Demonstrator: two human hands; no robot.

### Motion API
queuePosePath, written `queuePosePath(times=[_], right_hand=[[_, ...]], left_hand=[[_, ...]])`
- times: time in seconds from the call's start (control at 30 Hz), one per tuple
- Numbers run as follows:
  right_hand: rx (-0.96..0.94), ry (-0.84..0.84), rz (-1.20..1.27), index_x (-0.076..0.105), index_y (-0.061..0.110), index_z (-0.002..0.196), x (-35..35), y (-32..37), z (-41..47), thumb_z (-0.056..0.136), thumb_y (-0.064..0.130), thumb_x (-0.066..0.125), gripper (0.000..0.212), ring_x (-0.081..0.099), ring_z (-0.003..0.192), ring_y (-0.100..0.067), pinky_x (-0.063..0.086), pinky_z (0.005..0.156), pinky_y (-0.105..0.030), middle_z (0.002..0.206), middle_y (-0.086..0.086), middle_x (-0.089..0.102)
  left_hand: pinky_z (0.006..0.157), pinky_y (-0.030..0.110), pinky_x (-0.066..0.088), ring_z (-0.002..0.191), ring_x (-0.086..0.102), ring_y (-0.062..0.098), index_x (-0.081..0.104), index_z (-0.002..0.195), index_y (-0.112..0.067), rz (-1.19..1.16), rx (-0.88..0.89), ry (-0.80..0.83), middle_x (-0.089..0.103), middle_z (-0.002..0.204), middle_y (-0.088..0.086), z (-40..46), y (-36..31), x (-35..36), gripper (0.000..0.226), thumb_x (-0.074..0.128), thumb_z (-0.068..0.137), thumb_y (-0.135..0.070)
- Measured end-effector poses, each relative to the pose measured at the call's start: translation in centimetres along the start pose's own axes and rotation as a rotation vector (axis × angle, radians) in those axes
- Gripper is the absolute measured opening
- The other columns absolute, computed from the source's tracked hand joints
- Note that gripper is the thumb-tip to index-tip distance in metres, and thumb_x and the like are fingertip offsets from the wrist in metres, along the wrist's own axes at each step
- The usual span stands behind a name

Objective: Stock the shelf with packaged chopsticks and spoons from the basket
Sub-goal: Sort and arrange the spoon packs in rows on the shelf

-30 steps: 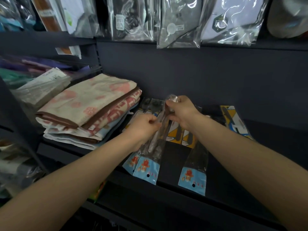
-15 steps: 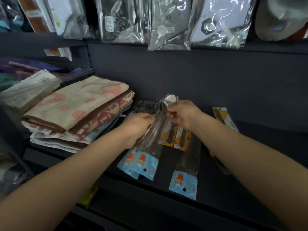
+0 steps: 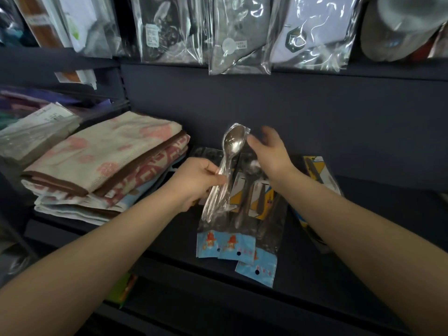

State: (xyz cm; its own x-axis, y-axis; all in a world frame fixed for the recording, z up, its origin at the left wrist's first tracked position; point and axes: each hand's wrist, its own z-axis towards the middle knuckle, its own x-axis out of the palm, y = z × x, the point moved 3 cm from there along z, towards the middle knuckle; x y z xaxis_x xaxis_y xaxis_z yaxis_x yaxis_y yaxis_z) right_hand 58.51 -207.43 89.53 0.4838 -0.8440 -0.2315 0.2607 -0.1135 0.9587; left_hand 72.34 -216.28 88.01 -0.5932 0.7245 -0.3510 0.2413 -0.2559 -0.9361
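My left hand point(image 3: 196, 181) grips a clear packet holding a metal spoon point(image 3: 231, 146), with a blue printed card at its lower end; it is tilted up over the dark shelf point(image 3: 363, 238). My right hand point(image 3: 270, 151) hovers just right of the spoon's bowl, fingers apart, holding nothing. Another spoon packet with a blue card point(image 3: 260, 258) lies flat on the shelf below the hands. Yellow and blue cutlery packets point(image 3: 317, 175) lie behind and to the right. The basket is out of view.
A stack of folded pink and cream towels point(image 3: 104, 166) fills the shelf's left side. Plastic-bagged goods point(image 3: 235, 37) hang over the shelf above. A wrapped pale package point(image 3: 36, 132) sits on the neighbouring shelf at left.
My right hand has let go of the spoon packet's top and opened. My left hand has lifted the packet more upright, so the spoon bowl now shows.
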Motion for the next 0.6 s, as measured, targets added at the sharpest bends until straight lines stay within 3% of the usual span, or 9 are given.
queuePosePath(times=[0.1, 0.2, 0.3, 0.37, 0.5, 0.6], right_hand=[[-0.275, 0.052, -0.015, 0.045, 0.018, 0.131, 1.0, 3.0, -1.1, 0.09, 0.03, 0.057, 0.044, 0.058, 0.105, -0.017, 0.05, 0.095, -0.04, 0.103, 0.008, 0.056], [-0.312, 0.046, -0.089, 0.05, 0.016, 0.112, 1.8, 3.9, -1.7, 0.086, 0.024, 0.063, 0.03, 0.063, 0.098, -0.023, 0.056, 0.084, -0.044, 0.093, 0.005, 0.058], [-0.162, 0.062, 0.14, 0.049, 0.015, 0.099, 1.7, 3.3, -1.7, 0.089, 0.011, 0.056, 0.013, 0.066, 0.094, -0.028, 0.06, 0.075, -0.039, 0.095, -0.004, 0.06], [-0.126, 0.028, 0.266, 0.052, 0.017, 0.092, 1.4, 2.8, -1.6, 0.091, 0.004, 0.049, 0.014, 0.067, 0.091, -0.026, 0.06, 0.072, -0.031, 0.098, -0.01, 0.061], [-0.179, -0.048, 0.314, 0.05, 0.015, 0.101, 0.7, 2.6, -1.9, 0.093, 0.003, 0.052, 0.015, 0.064, 0.073, -0.011, 0.058, 0.062, -0.02, 0.09, -0.003, 0.056], [-0.222, -0.058, 0.312, 0.047, 0.019, 0.089, 0.4, 2.9, -2.1, 0.09, 0.007, 0.058, 0.016, 0.062, 0.068, -0.008, 0.058, 0.059, -0.02, 0.086, 0.0, 0.056]], left_hand=[[0.065, 0.033, 0.05, 0.072, 0.062, 0.021, 0.059, 0.071, -0.015, 0.224, 0.165, -0.131, 0.065, 0.076, 0.006, 0.0, -0.6, 0.1, 0.015, 0.072, 0.077, -0.016], [0.056, 0.025, 0.038, 0.064, 0.053, 0.015, 0.053, 0.076, -0.014, 0.481, 0.37, -0.258, 0.056, 0.068, -0.002, -0.4, -1.3, 0.2, 0.018, 0.069, 0.079, -0.022], [0.053, 0.019, 0.034, 0.061, 0.049, 0.009, 0.053, 0.083, -0.015, 0.448, 0.44, -0.272, 0.051, 0.065, -0.011, -0.6, -1.0, 0.1, 0.013, 0.064, 0.083, -0.022], [0.058, 0.025, 0.039, 0.065, 0.052, 0.012, 0.054, 0.087, -0.013, 0.388, 0.446, -0.256, 0.052, 0.068, -0.008, -0.6, -0.9, 0.1, 0.015, 0.057, 0.088, -0.028], [0.063, 0.033, 0.041, 0.065, 0.051, 0.012, 0.052, 0.084, -0.02, 0.292, 0.45, -0.208, 0.051, 0.069, -0.007, -0.5, -0.9, 0.1, 0.014, 0.047, 0.094, -0.028], [0.06, 0.029, 0.04, 0.06, 0.046, 0.008, 0.054, 0.082, -0.021, 0.204, 0.442, -0.191, 0.049, 0.066, -0.009, -0.2, -0.7, 0.1, 0.012, 0.05, 0.092, -0.026]])
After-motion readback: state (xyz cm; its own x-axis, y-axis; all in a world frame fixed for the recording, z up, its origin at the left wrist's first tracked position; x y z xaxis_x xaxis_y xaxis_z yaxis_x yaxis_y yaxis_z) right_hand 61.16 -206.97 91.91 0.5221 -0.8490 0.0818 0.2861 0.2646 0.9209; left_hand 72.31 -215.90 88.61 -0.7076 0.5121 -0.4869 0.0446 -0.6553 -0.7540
